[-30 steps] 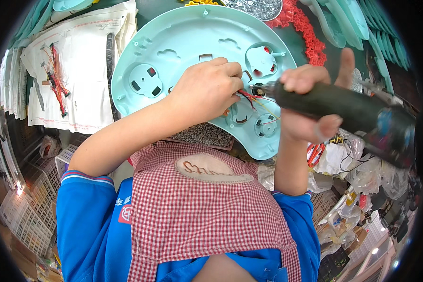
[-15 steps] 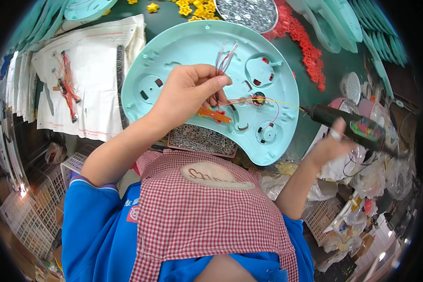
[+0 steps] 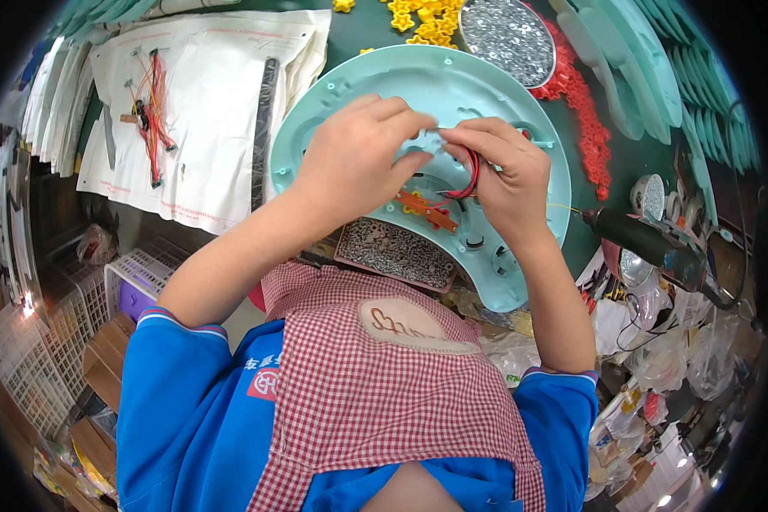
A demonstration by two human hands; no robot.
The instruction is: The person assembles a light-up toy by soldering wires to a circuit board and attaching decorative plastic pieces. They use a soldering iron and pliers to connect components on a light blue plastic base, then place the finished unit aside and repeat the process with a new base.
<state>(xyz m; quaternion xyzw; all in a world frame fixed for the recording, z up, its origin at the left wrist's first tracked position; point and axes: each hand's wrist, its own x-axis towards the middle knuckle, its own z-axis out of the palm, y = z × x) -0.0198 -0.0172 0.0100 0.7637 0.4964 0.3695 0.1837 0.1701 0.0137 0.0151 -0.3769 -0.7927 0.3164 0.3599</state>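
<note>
A curved turquoise plastic shell [image 3: 392,72], hollow side up, lies in front of me. Over its middle my right hand [image 3: 512,175] pinches a bent bundle of red and black wires [image 3: 473,175]. Close beside its fingertips is my left hand [image 3: 358,154], thumb and forefinger apart. Its fingertips are blurred, and the wire ends between the hands are hard to make out. Below the hands, an orange-brown strip [image 3: 427,211] with a yellow piece rests in the shell. My right hand and forearm partly cover the shell's right-side fittings.
A dark corded power screwdriver [image 3: 648,243] lies right of the shell. Screws fill a tray [image 3: 340,253] near me and a round dish [image 3: 508,43] beyond. Red parts [image 3: 590,141], yellow stars [image 3: 435,26] and stacked turquoise shells [image 3: 623,72] stand behind. White sheets [image 3: 205,94] carry a wire bundle [image 3: 154,128].
My right hand has left the screwdriver and come over the shell, where it now holds the wires. My left hand, which held them before, has its thumb and forefinger apart. The view has shifted.
</note>
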